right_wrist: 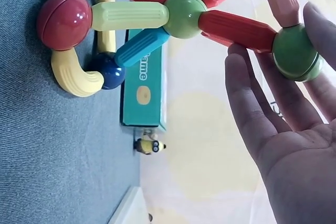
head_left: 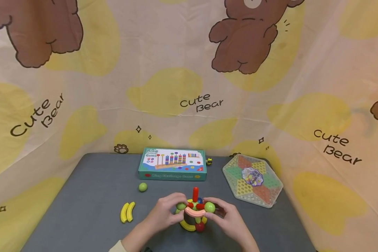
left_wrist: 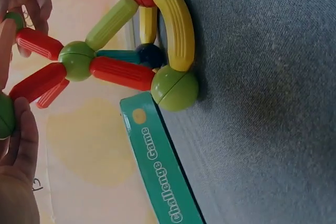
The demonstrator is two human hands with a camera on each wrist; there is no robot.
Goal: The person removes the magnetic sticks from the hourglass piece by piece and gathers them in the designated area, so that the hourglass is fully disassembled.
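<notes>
A magnetic stick-and-ball structure stands between my hands. Its base ring has yellow curved sticks (left_wrist: 176, 24), a red ball (head_left: 200, 227) and a dark blue ball (right_wrist: 107, 70). Straight sticks slope up to a central green ball (left_wrist: 77, 60), from which red sticks (right_wrist: 236, 30) spread outward. My left hand (head_left: 167, 211) pinches the left upper green ball (left_wrist: 5, 116) between thumb and fingers. On the other side, my right hand (head_left: 226, 217) holds the right upper green ball (right_wrist: 296, 52). A pink curved stick (head_left: 195, 212) spans these two balls. Another red stick (head_left: 195, 194) points upward behind it.
Two yellow curved sticks (head_left: 127, 212) and a loose green ball (head_left: 142, 187) lie to the left. Behind stands a green game box (head_left: 172, 164), with a small yellow figure (head_left: 209, 161) beside it. A hexagonal board (head_left: 253, 180) lies at the right. Printed cloth hangs around the table.
</notes>
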